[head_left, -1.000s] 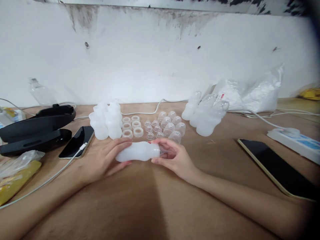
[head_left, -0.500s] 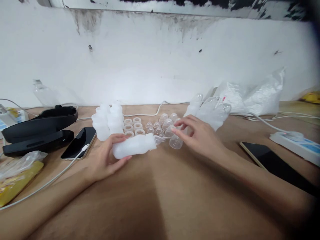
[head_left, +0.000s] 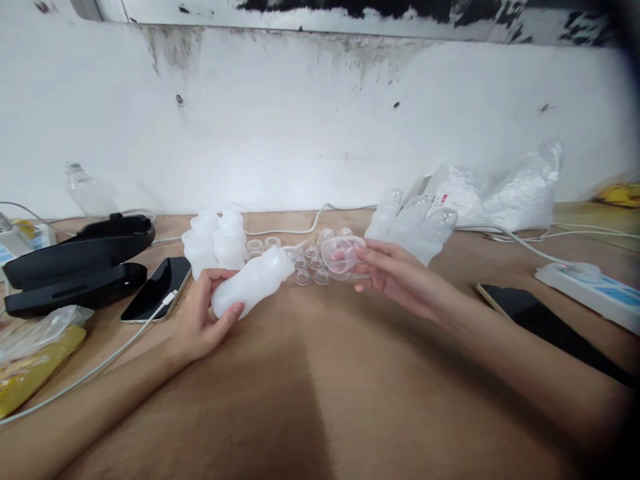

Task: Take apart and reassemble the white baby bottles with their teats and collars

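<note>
My left hand (head_left: 207,317) is wrapped round a white bottle (head_left: 250,283), tilted with its narrow clear tip pointing up and right. To the right, my right hand (head_left: 395,273) grips a clear dome-shaped cap (head_left: 344,255) by its edge, its wide opening turned towards the bottle. The two pieces are apart. Small clear nipple-like pieces (head_left: 321,275) lie on the table between and behind my hands. White rings (head_left: 273,243) sit behind the bottle, partly hidden by it. More white bottles (head_left: 215,240) stand behind my left hand.
Capped bottles (head_left: 417,230) stand behind my right hand, beside a plastic bag (head_left: 520,190). At left are a black case (head_left: 80,257), a phone (head_left: 156,290) with a cable and a yellow packet (head_left: 40,360). A second phone (head_left: 550,333) and a power strip (head_left: 595,293) lie at right.
The bottle in my left hand has tilted more upwards and shifted left. My right hand has lifted a clear cap from the group and turned its opening to the left.
</note>
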A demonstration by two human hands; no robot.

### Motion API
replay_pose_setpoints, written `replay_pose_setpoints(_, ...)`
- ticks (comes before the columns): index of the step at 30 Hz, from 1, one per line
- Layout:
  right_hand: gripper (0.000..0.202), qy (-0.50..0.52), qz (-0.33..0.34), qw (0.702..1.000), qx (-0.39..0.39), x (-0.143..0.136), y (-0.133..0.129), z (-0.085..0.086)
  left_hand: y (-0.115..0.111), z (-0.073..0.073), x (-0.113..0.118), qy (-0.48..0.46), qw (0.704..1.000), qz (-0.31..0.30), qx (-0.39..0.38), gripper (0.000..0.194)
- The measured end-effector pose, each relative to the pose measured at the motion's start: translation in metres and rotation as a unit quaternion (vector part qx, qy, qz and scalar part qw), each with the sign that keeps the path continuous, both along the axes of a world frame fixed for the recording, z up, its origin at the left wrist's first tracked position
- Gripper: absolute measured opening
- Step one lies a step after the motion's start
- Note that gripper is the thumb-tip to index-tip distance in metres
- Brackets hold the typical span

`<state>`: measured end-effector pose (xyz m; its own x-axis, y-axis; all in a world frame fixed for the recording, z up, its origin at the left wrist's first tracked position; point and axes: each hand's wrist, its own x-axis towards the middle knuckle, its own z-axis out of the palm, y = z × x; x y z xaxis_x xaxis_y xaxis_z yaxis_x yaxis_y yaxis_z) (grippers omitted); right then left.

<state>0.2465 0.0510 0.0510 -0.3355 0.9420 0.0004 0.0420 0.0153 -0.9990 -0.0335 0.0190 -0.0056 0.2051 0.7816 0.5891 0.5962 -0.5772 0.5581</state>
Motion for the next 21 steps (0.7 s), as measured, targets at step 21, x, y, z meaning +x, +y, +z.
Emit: replay_pose_setpoints(21,0.029,0.202,-0.017,0.979,-0.008,-0.016,-0.007,-0.056,-0.005,0.013,0.002,0.145,0.987,-0.006,-0.061,0.030)
